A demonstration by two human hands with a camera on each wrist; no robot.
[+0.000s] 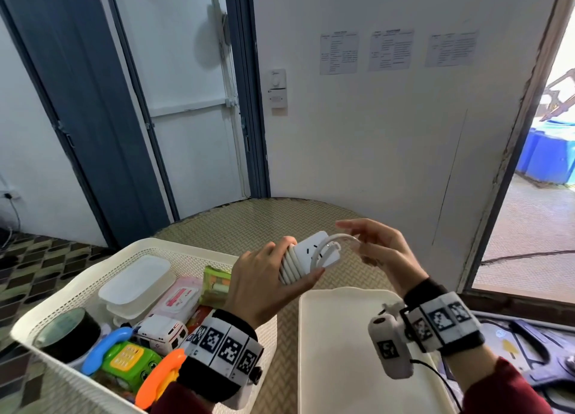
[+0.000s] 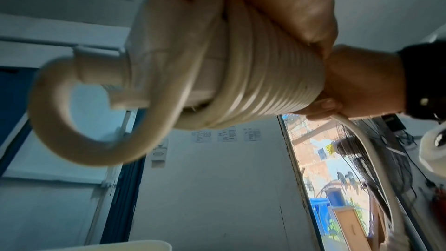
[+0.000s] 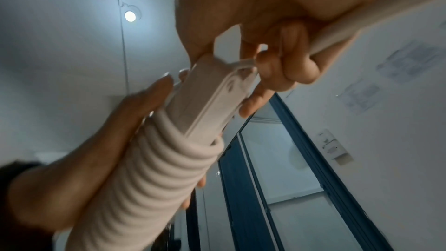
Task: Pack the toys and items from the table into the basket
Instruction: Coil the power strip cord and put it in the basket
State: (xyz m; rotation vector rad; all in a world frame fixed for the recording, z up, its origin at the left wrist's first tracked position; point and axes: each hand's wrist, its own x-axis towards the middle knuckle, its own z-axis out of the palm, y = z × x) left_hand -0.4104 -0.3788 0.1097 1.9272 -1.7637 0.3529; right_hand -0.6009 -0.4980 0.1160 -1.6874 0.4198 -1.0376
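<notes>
The power strip [image 1: 314, 253] is a rigid white block with its stiff, springy cord [image 1: 291, 265] coiled tightly round one end; it looks light, but the coils will likely loosen if let go, so the best hold is across the wound section. That is where the left hand [image 1: 264, 284] grips it, fingers and thumb curled round the coils, holding it in the air just right of the basket [image 1: 93, 258] and above the bench [image 1: 249, 220]. The right hand [image 1: 381, 251], on the strip's far side from the basket, pinches the loose cord end between curled fingers beside the bare end.
</notes>
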